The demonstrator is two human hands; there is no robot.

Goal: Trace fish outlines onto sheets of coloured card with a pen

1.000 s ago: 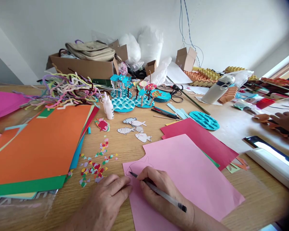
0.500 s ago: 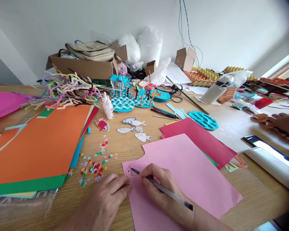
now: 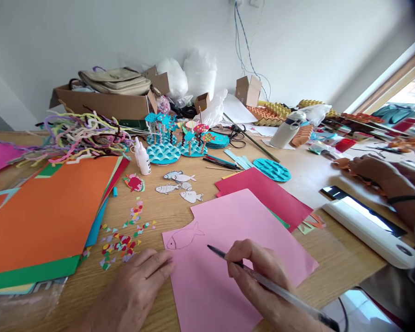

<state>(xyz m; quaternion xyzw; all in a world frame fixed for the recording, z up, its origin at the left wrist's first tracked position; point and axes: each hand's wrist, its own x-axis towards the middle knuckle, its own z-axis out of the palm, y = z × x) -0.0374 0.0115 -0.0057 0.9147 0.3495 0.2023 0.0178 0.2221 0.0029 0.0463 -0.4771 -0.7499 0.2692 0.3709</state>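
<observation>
A pink sheet of paper (image 3: 224, 272) lies before me, with a fish outline (image 3: 184, 238) drawn in its upper left corner. My right hand (image 3: 263, 276) grips a pen (image 3: 273, 285), its tip just above the sheet to the right of the drawing. Resting flat at the sheet's left edge, my left hand (image 3: 141, 276) has its fingers stretched out and holds nothing. Cut-out paper fish (image 3: 191, 197) lie beyond the pink sheet. Small colored paper bits (image 3: 124, 244) are scattered near my left hand.
Orange paper (image 3: 55, 207) tops a stack at left. Red paper (image 3: 263, 193) lies beyond the pink sheet. Glue bottles (image 3: 142, 157) and blue wave models (image 3: 164, 153) stand farther back. At right are a white device (image 3: 370, 233), a phone (image 3: 363, 207) and another person's hand (image 3: 373, 170).
My right hand has moved right with the pen, off the fish drawing, whose whole outline now shows. My left hand stays at the paper's edge. The view has shifted to the right.
</observation>
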